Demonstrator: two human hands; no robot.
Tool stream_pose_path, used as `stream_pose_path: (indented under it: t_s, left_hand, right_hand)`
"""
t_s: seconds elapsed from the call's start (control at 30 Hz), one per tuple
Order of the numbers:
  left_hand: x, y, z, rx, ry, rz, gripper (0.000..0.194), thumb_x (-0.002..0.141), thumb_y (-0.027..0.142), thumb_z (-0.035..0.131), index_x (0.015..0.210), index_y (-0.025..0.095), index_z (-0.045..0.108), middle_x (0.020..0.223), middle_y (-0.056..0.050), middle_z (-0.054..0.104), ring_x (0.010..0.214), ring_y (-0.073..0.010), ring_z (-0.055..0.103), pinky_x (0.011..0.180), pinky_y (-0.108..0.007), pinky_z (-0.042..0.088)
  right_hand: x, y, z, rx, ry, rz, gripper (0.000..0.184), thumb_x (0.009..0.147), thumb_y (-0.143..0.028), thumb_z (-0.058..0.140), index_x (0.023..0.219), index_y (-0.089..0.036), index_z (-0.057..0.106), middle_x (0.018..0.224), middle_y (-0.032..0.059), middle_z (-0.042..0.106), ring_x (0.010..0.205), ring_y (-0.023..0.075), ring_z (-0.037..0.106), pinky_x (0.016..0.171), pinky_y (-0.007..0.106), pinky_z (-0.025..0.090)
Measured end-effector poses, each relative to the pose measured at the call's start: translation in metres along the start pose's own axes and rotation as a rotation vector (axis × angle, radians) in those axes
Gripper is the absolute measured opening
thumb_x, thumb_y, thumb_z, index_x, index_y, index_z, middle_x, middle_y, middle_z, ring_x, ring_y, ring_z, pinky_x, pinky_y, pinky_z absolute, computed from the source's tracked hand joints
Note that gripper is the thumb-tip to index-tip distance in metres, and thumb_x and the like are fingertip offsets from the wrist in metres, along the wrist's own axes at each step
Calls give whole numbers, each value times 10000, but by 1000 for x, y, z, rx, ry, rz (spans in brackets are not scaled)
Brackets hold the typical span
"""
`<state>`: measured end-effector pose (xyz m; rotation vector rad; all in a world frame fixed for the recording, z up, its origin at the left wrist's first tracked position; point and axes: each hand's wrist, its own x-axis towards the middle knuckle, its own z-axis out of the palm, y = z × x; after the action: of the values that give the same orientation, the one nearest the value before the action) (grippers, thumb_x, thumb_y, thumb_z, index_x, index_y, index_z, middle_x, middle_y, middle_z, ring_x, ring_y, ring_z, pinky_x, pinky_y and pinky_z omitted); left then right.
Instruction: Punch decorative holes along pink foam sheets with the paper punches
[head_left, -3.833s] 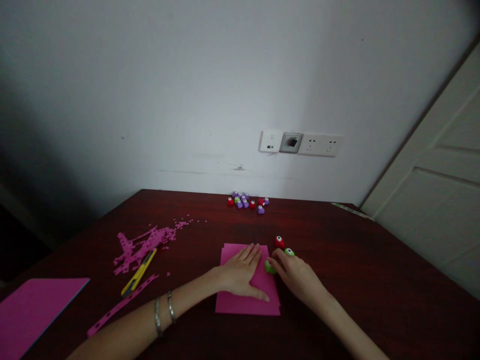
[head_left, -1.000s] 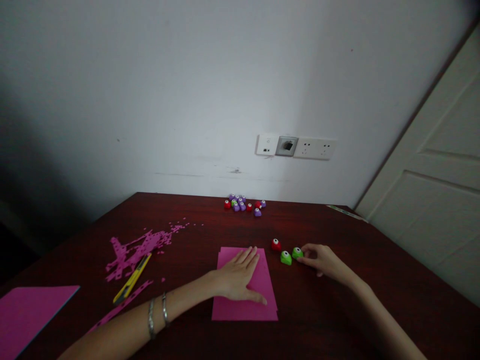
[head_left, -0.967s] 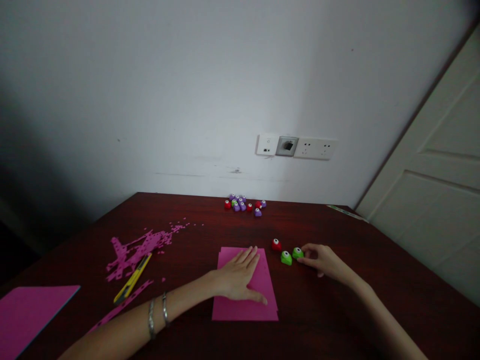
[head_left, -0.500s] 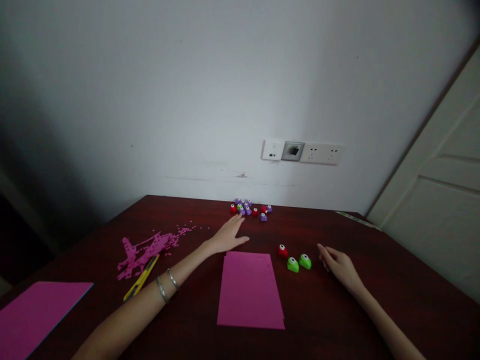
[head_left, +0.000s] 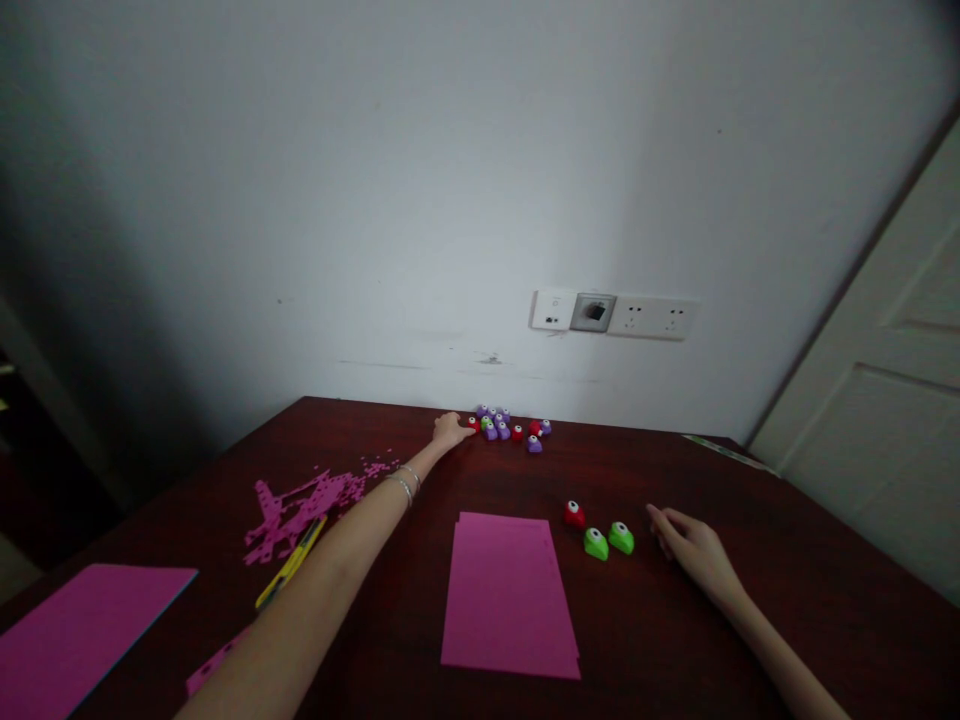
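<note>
At the back of the table my left hand (head_left: pixel 448 431) reaches the near-wall group of small eye-topped paper punches. Its thumb and fingers are apart on either side of a red paper punch (head_left: pixel 472 425); whether they press on it is too small to tell. My right hand (head_left: pixel 694 548) rests on the table at the right, fingers loosely curled with nothing visible in them. Just left of it stand a green paper punch (head_left: pixel 621 538), a second green paper punch (head_left: pixel 596 544) and a red one (head_left: pixel 574 515). Pink foam sheets (head_left: pixel 510 600) lie stacked in the middle, untouched.
A yellow utility knife (head_left: pixel 292 565) lies beside pink punched scraps (head_left: pixel 307 508) on the left. A large pink sheet (head_left: pixel 90 625) is at the front left. Several purple paper punches (head_left: pixel 503 431) crowd near the wall (head_left: pixel 420 300). A thin strip (head_left: pixel 731 454) lies at the far right edge.
My left hand has left the pink sheets and moved forward to the punches by the wall. My right hand has let go of the green punch and drawn back to the right.
</note>
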<state>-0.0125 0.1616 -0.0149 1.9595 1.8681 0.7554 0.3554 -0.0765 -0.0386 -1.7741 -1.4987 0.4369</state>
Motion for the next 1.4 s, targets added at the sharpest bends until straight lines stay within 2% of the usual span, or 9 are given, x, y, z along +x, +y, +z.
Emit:
stream_pose_path:
  t_s: [0.17, 0.27, 0.47, 0.67, 0.9, 1.07, 1.23, 1.33, 1.4]
  left_hand:
    - [4, 2, 8, 64, -25, -3, 603, 584, 503, 691, 1092, 197, 583, 1181, -106, 556, 1143, -325, 440, 890, -348, 370]
    - [7, 2, 9, 80, -55, 23, 632, 561, 501, 708, 1118, 234, 575, 1195, -91, 542, 1144, -326, 432, 901, -360, 357]
    - [14, 0, 8, 74, -72, 38, 520, 608, 471, 681, 1069, 242, 607, 1137, -60, 583, 1151, -285, 434, 929, -336, 323]
    - [10, 1, 6, 42, -64, 57, 446, 622, 454, 682, 1021, 262, 628, 1095, -25, 618, 1139, -259, 451, 940, -333, 304]
    - [9, 1, 2, -10, -62, 78, 407, 590, 482, 700, 931, 264, 663, 1018, -10, 654, 1094, -248, 487, 940, -335, 307]
    - [12, 0, -1, -63, -52, 94, 349, 562, 432, 731, 841, 226, 687, 935, -26, 675, 1050, -268, 513, 924, -348, 317]
    - [11, 7, -11, -180, -58, 174, 274, 617, 397, 691, 796, 189, 682, 813, -16, 680, 905, -227, 571, 848, -319, 370]
    - [6, 17, -24, -273, -55, 244, 311, 655, 402, 650, 849, 160, 669, 806, -18, 670, 831, -190, 575, 758, -276, 405]
    - [-1, 26, -35, -325, -46, 299, 332, 648, 408, 651, 862, 154, 661, 830, -19, 663, 850, -184, 562, 756, -262, 405]
  right_hand:
    - [3, 5, 1, -3, 6, 4, 470, 775, -608, 398, 546, -209, 495, 448, -12, 503, 437, 152, 504, 495, 258, 396]
    - [3, 6, 2, -4, 4, 10, 470, 779, -609, 388, 555, -209, 491, 454, -14, 495, 438, 154, 503, 491, 260, 394]
    - [0, -2, 1, -5, 22, 15, 458, 778, -593, 392, 537, -212, 475, 439, -16, 487, 424, 149, 492, 483, 260, 387]
    - [-1, -6, 1, 15, 42, 26, 441, 759, -579, 415, 523, -212, 479, 427, -16, 493, 413, 146, 488, 459, 254, 374]
    - [-2, -8, 0, 15, 46, 17, 441, 749, -581, 420, 518, -212, 491, 419, -15, 494, 411, 151, 490, 464, 257, 378]
    - [-1, -8, -1, 7, 47, 20, 448, 764, -577, 410, 522, -209, 492, 426, -15, 494, 416, 148, 495, 469, 253, 383]
    - [0, -6, 0, -5, 54, 5, 460, 761, -591, 415, 528, -206, 507, 425, -15, 502, 416, 148, 501, 469, 250, 386]
    - [0, -5, 0, -3, 58, 7, 460, 763, -590, 413, 530, -205, 508, 426, -13, 503, 418, 147, 499, 475, 249, 388]
    - [0, -5, 0, -4, 58, 7, 454, 769, -579, 412, 531, -205, 507, 426, -15, 498, 418, 144, 496, 479, 249, 387]
